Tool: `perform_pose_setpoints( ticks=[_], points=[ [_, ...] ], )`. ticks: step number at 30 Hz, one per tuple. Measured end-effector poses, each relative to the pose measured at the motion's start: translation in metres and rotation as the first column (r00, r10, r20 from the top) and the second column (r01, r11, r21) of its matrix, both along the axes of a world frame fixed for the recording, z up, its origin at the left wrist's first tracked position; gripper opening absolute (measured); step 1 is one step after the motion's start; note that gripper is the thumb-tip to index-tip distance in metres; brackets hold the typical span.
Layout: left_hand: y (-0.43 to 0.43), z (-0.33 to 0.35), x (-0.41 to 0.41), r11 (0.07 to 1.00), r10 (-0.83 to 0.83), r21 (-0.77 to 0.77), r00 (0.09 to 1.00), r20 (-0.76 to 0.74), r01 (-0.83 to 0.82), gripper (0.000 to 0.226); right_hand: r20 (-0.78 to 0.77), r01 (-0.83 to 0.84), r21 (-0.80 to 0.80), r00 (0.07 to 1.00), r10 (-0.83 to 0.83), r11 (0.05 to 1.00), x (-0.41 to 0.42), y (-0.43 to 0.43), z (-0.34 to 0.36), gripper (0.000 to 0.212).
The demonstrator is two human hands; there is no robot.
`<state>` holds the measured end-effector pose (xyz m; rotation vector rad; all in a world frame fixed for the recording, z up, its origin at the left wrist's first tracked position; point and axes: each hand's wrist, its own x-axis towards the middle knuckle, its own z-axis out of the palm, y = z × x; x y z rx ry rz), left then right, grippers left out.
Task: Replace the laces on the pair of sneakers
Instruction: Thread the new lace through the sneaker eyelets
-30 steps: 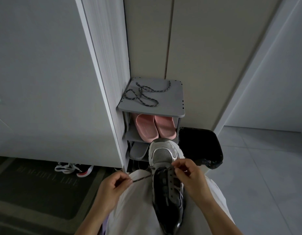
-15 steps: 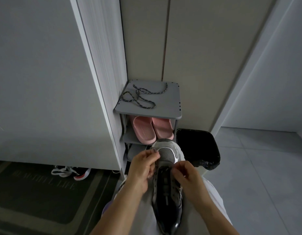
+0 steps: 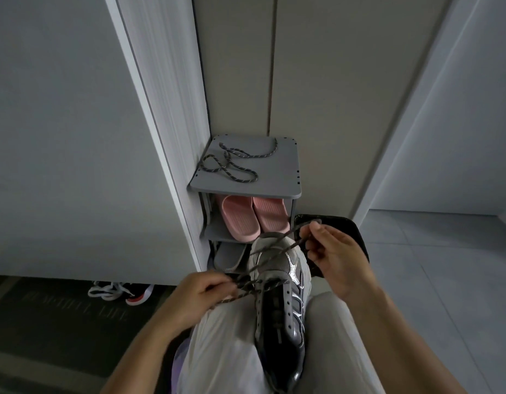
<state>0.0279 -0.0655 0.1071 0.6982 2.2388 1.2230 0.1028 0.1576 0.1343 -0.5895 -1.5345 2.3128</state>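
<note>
Standing ahead is the shoe rack (image 3: 274, 186), a spare lace (image 3: 232, 164) on top. The sneaker (image 3: 280, 308) lies long-ways on my lap, toe away. My right grip (image 3: 335, 258) pinches one end of the lace (image 3: 274, 257) up past the toe; my left grip (image 3: 200, 297) pinches the other, just left. I think the next holes sit nearer me.

Dim, flat, cool indoor light with soft shadows. The pale grey tiled floor (image 3: 445, 265) at right is brightest; the dark patterned floor mat (image 3: 61, 322) at lower left is murky. The left hand (image 3: 202, 294) and the dark speckled lace (image 3: 288, 248) are motion-smeared. Silver overlays on the grey mesh sneaker (image 3: 283, 308) glint faintly. Vertical edges lean outward near the frame borders.
</note>
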Motion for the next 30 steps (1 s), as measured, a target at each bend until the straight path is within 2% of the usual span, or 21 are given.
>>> perform_pose_setpoints(
  ticks=[2, 4, 6, 7, 9, 11, 12, 14, 15, 18, 20, 22, 23, 25, 26, 27, 29, 30],
  points=[
    [-0.017, -0.01, 0.0, 0.994, 0.093, 0.039, 0.979, 0.18, -0.102, 0.015, -0.011, 0.016, -0.029, 1.0, -0.016, 0.999, 0.0, 0.004, 0.0, 0.036],
    [-0.025, -0.019, 0.002, 0.986, 0.126, 0.058, 0.931, 0.343, -0.155, 0.014, -0.025, 0.058, -0.084, 0.998, -0.061, 0.995, -0.001, 0.006, -0.002, 0.027],
    [-0.027, -0.024, 0.005, 0.986, 0.129, 0.041, 0.907, 0.402, -0.159, 0.014, -0.022, 0.063, -0.07, 0.998, -0.065, 0.996, -0.001, 0.005, -0.005, 0.022],
    [-0.023, -0.023, 0.006, 0.988, 0.136, 0.019, 0.913, 0.385, -0.156, 0.013, -0.01, 0.045, -0.009, 0.999, -0.045, 0.999, 0.0, 0.002, -0.006, 0.021],
    [-0.011, -0.018, 0.005, 0.981, 0.192, -0.015, 0.951, 0.241, -0.194, 0.008, 0.026, -0.021, 0.156, 1.0, 0.017, 0.988, 0.001, -0.011, -0.012, 0.019],
    [0.009, -0.003, 0.007, 0.968, 0.247, 0.025, 0.967, 0.064, -0.249, 0.009, 0.097, -0.137, 0.36, 0.989, 0.109, 0.923, 0.0, -0.032, -0.02, 0.02],
    [0.019, 0.006, 0.008, 0.97, 0.235, 0.063, 0.972, 0.025, -0.236, 0.013, 0.151, -0.212, 0.461, 0.976, 0.159, 0.862, 0.0, -0.044, -0.027, 0.021],
    [0.038, 0.021, 0.011, 0.986, 0.132, 0.09, 0.988, 0.074, -0.139, 0.025, 0.206, -0.313, 0.602, 0.95, 0.237, 0.735, 0.0, -0.067, -0.04, 0.015],
    [0.044, 0.025, 0.012, 0.993, 0.065, 0.087, 0.991, 0.115, -0.075, 0.028, 0.194, -0.312, 0.66, 0.95, 0.246, 0.683, 0.0, -0.077, -0.048, 0.011],
    [0.052, 0.027, 0.009, 0.999, -0.037, 0.036, 0.997, 0.063, 0.034, 0.012, 0.207, -0.271, 0.812, 0.962, 0.178, 0.517, 0.001, -0.091, -0.057, 0.023],
    [0.052, 0.026, 0.007, 0.997, -0.026, 0.072, 0.998, 0.056, 0.022, 0.008, 0.186, -0.243, 0.873, 0.967, 0.172, 0.422, 0.004, -0.094, -0.056, 0.032],
    [0.052, 0.028, 0.005, 0.977, 0.043, 0.196, 0.972, 0.229, -0.089, 0.013, 0.179, -0.244, 0.895, 0.963, 0.201, 0.373, 0.007, -0.098, -0.051, 0.037],
    [0.051, 0.029, 0.003, 0.951, 0.074, 0.26, 0.94, 0.332, -0.167, 0.015, 0.178, -0.249, 0.892, 0.961, 0.212, 0.378, 0.01, -0.098, -0.051, 0.039],
    [0.049, 0.029, 0.0, 0.913, 0.147, 0.295, 0.902, 0.405, -0.282, 0.018, 0.155, -0.207, 0.862, 0.977, 0.148, 0.464, 0.017, -0.092, -0.052, 0.033],
    [0.048, 0.026, 0.0, 0.919, 0.192, 0.261, 0.915, 0.355, -0.294, 0.017, 0.143, -0.156, 0.861, 0.988, 0.064, 0.484, 0.02, -0.085, -0.054, 0.024],
    [0.048, 0.021, 0.0, 0.934, 0.227, 0.214, 0.938, 0.26, -0.286, 0.015, 0.131, -0.095, 0.884, 0.99, -0.047, 0.458, 0.024, -0.077, -0.056, 0.018],
    [0.047, 0.008, 0.009, 0.955, 0.246, 0.153, 0.966, 0.076, -0.255, 0.009, 0.132, -0.043, 0.936, 0.964, -0.232, 0.35, 0.03, -0.062, -0.062, 0.025],
    [0.048, 0.0, 0.015, 0.959, 0.245, 0.143, 0.969, 0.022, -0.245, 0.008, 0.155, -0.054, 0.94, 0.947, -0.281, 0.336, 0.033, -0.057, -0.064, 0.029]
  ],
)
